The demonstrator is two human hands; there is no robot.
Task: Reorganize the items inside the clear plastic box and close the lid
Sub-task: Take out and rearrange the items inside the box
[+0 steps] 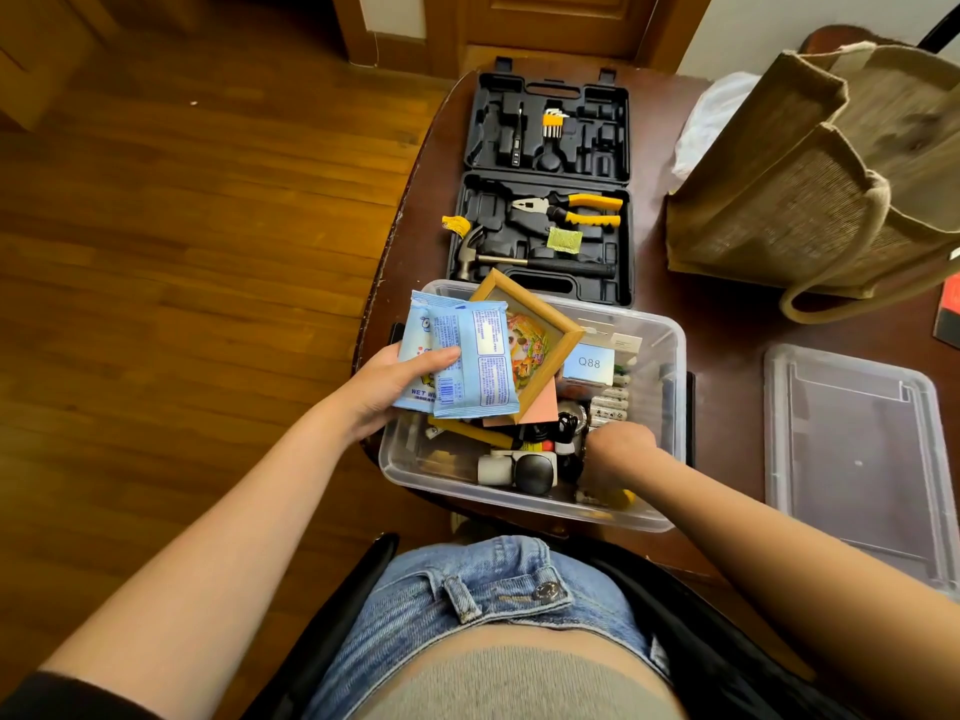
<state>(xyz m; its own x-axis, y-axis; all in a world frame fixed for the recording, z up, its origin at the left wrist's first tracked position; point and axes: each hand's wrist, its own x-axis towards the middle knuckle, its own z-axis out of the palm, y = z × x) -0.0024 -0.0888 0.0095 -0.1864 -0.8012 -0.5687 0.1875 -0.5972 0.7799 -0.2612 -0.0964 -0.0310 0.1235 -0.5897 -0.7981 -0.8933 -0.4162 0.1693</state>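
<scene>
My left hand (395, 384) grips two wet-wipe packets (460, 358) and a small picture frame (530, 345), lifting them off the pile so my right hand (615, 449) can dig below; whether it grasps anything, I cannot tell. The clear plastic box (670, 350) sits open on the table (727, 324), its lid (852, 449) aside to the right.

We read this as a home, a living room or study. Evidence: warm wooden plank floor (182, 210), panelled wooden door (550, 23) with matching trim, dark wooden table (727, 330). On it, household clutter: open black tool case (545, 184) holding pliers (571, 207) and a hammer (519, 257), plus a jute tote bag (831, 174).
</scene>
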